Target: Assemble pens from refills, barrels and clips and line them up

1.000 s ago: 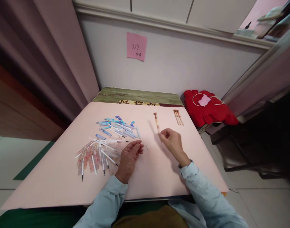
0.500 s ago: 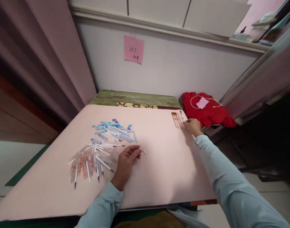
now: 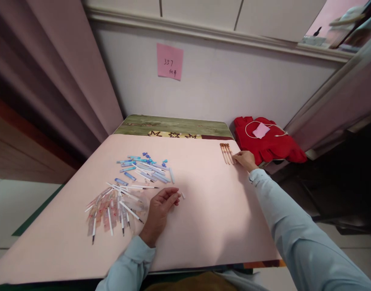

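4 pens (image 3: 226,152) — R hand (image 3: 245,160) adj.

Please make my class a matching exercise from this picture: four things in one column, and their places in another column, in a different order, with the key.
Things
1. Brown pens
2. Blue pen parts
3. Pink note with handwriting
4. Red cloth

Places
A. Stuck on the wall
B. Past the right edge of the table
C. Side by side near the table's far right corner
D. Scattered on the table's left side

Pairs: 1-C, 2-D, 3-A, 4-B
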`<act>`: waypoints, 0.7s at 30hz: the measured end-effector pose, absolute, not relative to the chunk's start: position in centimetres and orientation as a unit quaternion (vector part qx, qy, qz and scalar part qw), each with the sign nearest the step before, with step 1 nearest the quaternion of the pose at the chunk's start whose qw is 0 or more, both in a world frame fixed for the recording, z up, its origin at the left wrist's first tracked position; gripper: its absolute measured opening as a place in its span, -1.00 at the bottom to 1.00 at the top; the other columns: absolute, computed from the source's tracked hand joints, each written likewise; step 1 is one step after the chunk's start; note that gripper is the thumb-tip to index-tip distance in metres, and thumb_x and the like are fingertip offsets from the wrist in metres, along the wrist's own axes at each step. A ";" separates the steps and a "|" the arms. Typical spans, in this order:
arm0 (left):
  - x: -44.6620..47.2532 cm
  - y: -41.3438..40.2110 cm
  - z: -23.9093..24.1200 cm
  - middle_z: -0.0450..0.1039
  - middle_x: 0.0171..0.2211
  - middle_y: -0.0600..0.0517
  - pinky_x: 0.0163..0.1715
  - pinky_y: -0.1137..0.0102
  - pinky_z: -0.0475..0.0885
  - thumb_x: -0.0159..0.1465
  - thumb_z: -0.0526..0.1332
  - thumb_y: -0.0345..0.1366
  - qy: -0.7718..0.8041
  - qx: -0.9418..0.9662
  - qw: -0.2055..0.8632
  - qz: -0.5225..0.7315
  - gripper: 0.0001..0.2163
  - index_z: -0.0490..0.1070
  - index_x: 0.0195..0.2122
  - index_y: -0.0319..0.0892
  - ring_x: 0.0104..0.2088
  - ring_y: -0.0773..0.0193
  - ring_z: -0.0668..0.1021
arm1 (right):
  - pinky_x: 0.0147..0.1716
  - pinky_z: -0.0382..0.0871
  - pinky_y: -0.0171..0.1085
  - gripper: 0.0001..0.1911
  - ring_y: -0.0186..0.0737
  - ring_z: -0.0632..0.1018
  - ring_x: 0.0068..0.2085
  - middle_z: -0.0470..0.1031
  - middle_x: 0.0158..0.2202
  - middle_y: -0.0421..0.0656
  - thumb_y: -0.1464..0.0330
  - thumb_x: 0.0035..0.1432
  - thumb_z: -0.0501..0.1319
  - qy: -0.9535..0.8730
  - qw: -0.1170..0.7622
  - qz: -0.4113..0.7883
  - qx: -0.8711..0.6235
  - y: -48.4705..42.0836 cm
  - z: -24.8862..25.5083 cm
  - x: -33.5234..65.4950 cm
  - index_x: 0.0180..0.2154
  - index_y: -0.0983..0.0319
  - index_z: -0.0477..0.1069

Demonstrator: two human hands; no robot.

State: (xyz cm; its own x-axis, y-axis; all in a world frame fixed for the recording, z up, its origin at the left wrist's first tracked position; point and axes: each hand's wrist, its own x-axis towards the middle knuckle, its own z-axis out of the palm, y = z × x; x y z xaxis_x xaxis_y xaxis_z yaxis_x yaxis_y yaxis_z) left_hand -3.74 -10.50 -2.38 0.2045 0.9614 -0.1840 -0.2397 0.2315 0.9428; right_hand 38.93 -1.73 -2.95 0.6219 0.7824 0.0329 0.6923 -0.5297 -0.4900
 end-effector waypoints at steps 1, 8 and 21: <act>-3.7 -10.5 -2.3 0.55 -0.38 -0.01 -0.35 0.44 0.39 0.09 0.42 -0.20 0.434 0.416 0.655 0.458 -0.73 0.53 -0.22 -0.21 -0.41 0.34 0.50 | -0.55 0.21 -0.36 -0.81 -0.26 0.50 -0.50 0.53 -0.59 -0.14 0.28 -0.15 0.26 -0.425 0.238 0.100 -0.868 -1.7 -3.1 38.9 -0.53 0.26 0.58; -3.6 -10.5 -2.0 0.56 -0.39 -0.01 -0.36 0.44 0.39 0.07 0.43 -0.21 0.435 0.411 0.657 0.459 -0.73 0.55 -0.24 -0.20 -0.43 0.34 0.50 | -0.56 0.21 -0.37 -0.76 -0.29 0.50 -0.50 0.56 -0.55 -0.13 0.25 -0.12 0.29 -0.416 0.271 0.124 -0.859 -1.4 -3.8 38.8 -0.46 0.29 0.60; -3.6 -10.5 -2.1 0.55 -0.39 0.00 -0.36 0.44 0.39 0.09 0.42 -0.23 0.428 0.425 0.652 0.459 -0.75 0.54 -0.23 -0.21 -0.43 0.35 0.50 | -0.58 0.26 -0.41 -0.70 -0.34 0.47 -0.56 0.55 -0.56 -0.11 0.21 -0.10 0.35 -0.401 0.327 0.185 -0.835 -1.6 -4.6 39.4 -0.41 0.34 0.58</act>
